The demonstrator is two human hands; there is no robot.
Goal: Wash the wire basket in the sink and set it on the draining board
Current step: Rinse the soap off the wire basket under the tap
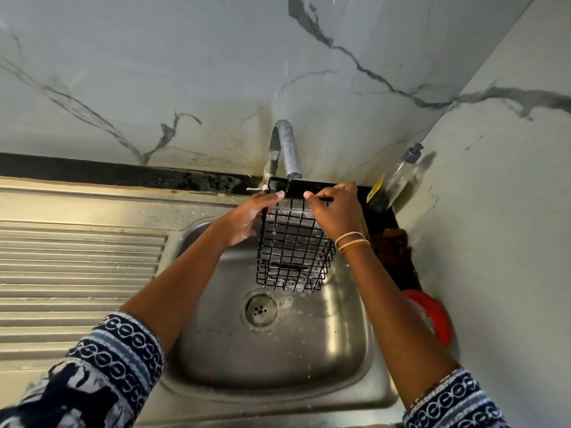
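Patterned sleeves (117,359) framed the near edge; beyond them both hands held the wire basket (293,242) up over the sink (278,350), just under the tap (285,149), likely for rinsing: left hand (247,217) cupping its side, right hand (333,208) pinching the top rim. The ribbed draining board (77,273) lay left, marble-look walls behind, a soap bottle (395,177) in the corner

Two hands are holding a black wire basket (293,242) over a steel sink (278,366), right under the tap (285,149). The left hand (247,217) is gripping its left side; the right hand (335,211) is pinching the top rim. A ribbed draining board (77,273) is lying to the left, a soap bottle (395,177) leaning in the right corner.
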